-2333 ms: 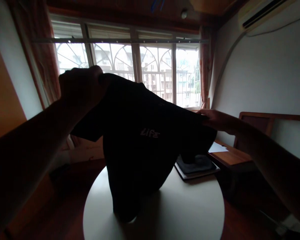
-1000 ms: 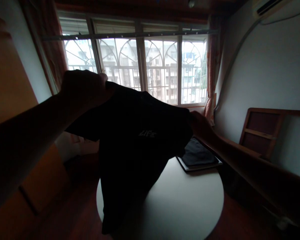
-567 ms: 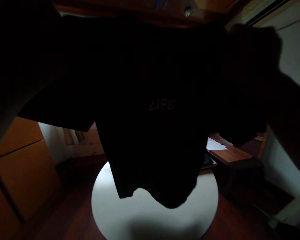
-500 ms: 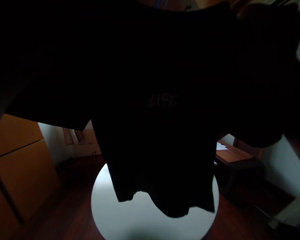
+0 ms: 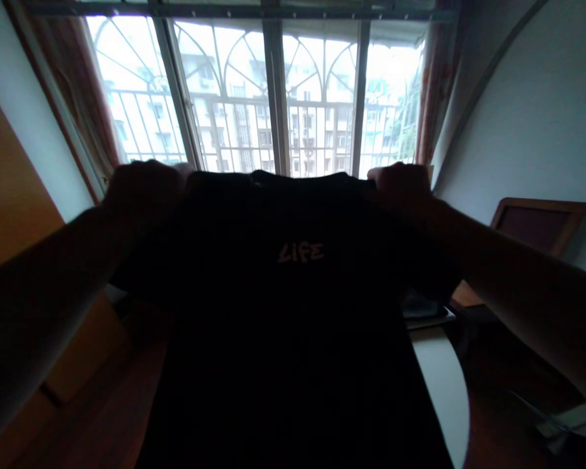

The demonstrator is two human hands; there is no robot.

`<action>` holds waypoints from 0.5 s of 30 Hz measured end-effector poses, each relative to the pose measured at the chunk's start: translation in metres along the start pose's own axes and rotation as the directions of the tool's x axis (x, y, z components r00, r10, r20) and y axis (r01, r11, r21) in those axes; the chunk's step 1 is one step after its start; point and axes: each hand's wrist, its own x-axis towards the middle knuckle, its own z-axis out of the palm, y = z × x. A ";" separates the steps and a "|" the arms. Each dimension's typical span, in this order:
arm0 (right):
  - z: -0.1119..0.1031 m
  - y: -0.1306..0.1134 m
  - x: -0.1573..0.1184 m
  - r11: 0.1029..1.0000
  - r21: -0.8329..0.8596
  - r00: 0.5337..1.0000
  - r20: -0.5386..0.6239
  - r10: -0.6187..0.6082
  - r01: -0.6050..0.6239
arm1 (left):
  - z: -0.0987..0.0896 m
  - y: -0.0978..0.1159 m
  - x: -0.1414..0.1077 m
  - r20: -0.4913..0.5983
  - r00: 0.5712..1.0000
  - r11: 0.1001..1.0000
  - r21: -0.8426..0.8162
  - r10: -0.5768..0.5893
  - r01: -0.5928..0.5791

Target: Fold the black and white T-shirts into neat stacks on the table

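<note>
Shirt (image 5: 293, 319): while gripped at both shoulders, black cloth hangs spread in mid-air before the window (image 5: 275, 98); backlit, weave too dark to read.
Lettering (image 5: 301, 252): pale, slanted "LIFE" across upper part.
Left hand (image 5: 144, 187): clamped on one shoulder.
Right hand (image 5: 401, 182): clamped on the other.
Table (image 5: 443, 387): smooth, white, curved edge, partly behind the cloth.

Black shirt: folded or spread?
Spread. The black shirt hangs between left hand and right hand, both sleeves out, LIFE print in view. Hem out of frame.
</note>
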 end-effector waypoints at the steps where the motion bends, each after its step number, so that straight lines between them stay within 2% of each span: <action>1: 0.026 -0.012 0.003 1.000 0.000 0.998 0.058 -0.009 0.009 | 0.020 0.007 0.002 0.040 0.999 1.000 -0.011 -0.018 0.019; 4: 0.111 -0.046 0.013 1.000 0.022 0.972 0.234 -0.020 0.016 | 0.089 0.029 0.011 0.188 0.981 0.998 -0.027 -0.048 0.054; 8: 0.214 -0.089 0.017 0.995 0.097 0.884 0.465 -0.047 0.002 | 0.191 0.054 0.018 0.352 0.936 0.999 -0.032 -0.013 0.026; 12: 0.293 -0.131 0.009 0.989 0.138 0.795 0.605 -0.043 -0.052 | 0.284 0.073 0.014 0.491 0.871 0.997 -0.068 -0.001 0.040; 15: 0.342 -0.155 0.001 0.983 0.146 0.726 0.687 -0.019 -0.112 | 0.338 0.084 0.005 0.554 0.832 0.993 -0.091 -0.016 0.080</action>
